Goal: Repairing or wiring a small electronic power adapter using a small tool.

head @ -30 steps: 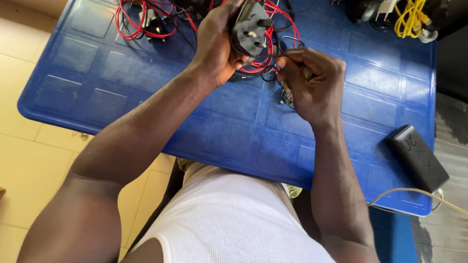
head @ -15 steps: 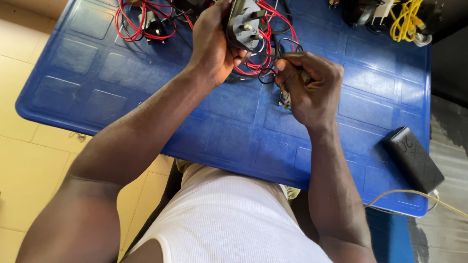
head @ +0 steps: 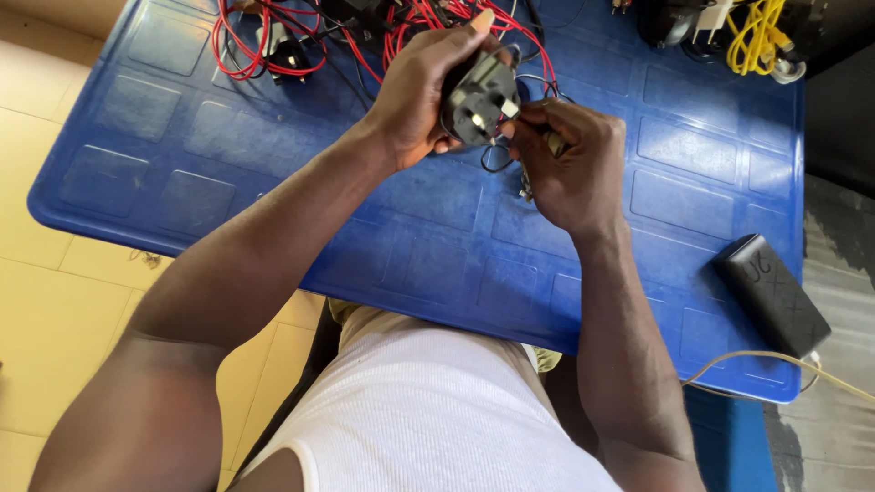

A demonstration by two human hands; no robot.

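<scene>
The left hand point(head: 415, 96) is gripping a black plug point(head: 480, 98) above the counter point(head: 273, 164) while the right hand point(head: 570, 159) is closing its fingers on a small tool at the pins (tip hidden), so steady alignment seems needed next.

We can't see what our right hand point(head: 570, 164) grips: fingers point(head: 547, 114) fold over it, only a thin dark wire loop shows. Left hand point(head: 421, 91) covers the back of the black plug point(head: 480, 96). Red wires point(head: 273, 36) and yellow cable point(head: 756, 32) at the worktop point(head: 228, 146) far edge run out of frame.
</scene>
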